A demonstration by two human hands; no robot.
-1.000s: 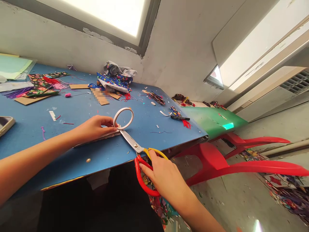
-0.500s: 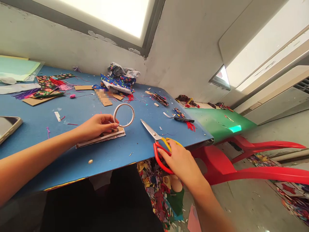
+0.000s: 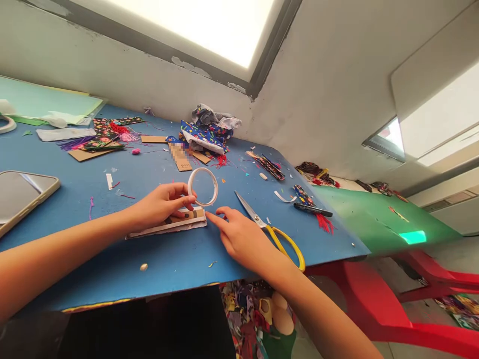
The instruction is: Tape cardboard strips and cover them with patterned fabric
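My left hand (image 3: 160,203) pinches a white tape roll (image 3: 202,186), holding it upright on a cardboard strip (image 3: 175,223) that lies on the blue table (image 3: 75,199). My right hand (image 3: 239,239) rests open on the table, its fingertips stretched toward the right end of the strip. The scissors (image 3: 269,228), yellow-handled with silver blades, lie flat on the table just right of that hand, partly under it.
A phone (image 3: 22,197) lies at the left. Fabric scraps (image 3: 205,132), tassels and cardboard pieces crowd the far side of the table. A black pen (image 3: 312,212) lies near the right edge. Red plastic chairs (image 3: 374,309) and a green surface (image 3: 374,219) stand to the right.
My right hand has set the scissors down on the table and moved left, open, to the end of the cardboard strip. My left hand has kept hold of the tape roll.
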